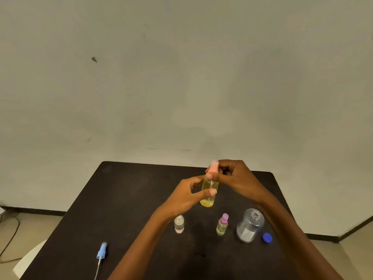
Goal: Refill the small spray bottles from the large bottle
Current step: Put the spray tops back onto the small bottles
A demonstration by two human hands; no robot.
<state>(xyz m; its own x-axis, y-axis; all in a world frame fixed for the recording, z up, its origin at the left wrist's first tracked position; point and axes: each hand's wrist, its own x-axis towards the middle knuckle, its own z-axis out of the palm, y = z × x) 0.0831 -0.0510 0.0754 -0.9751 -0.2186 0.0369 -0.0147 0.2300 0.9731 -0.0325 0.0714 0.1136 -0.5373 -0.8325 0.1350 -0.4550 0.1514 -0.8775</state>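
Observation:
A small spray bottle (pixel 208 197) filled with yellow liquid is held upright above the black table (pixel 129 199). My left hand (pixel 189 196) grips its body. My right hand (pixel 232 176) pinches its pink spray top (pixel 213 166). The large clear bottle (pixel 250 226) stands open on the right, its blue cap (pixel 267 237) lying beside it. A small bottle with a purple spray top (pixel 222 224) holds yellow liquid. Another small clear bottle (pixel 179 224) stands without its top. A blue spray top (pixel 101 252) with its tube lies at the front left.
The table stands against a pale wall. A white seat (pixel 28 259) and a cable (pixel 10 235) are on the floor at the left.

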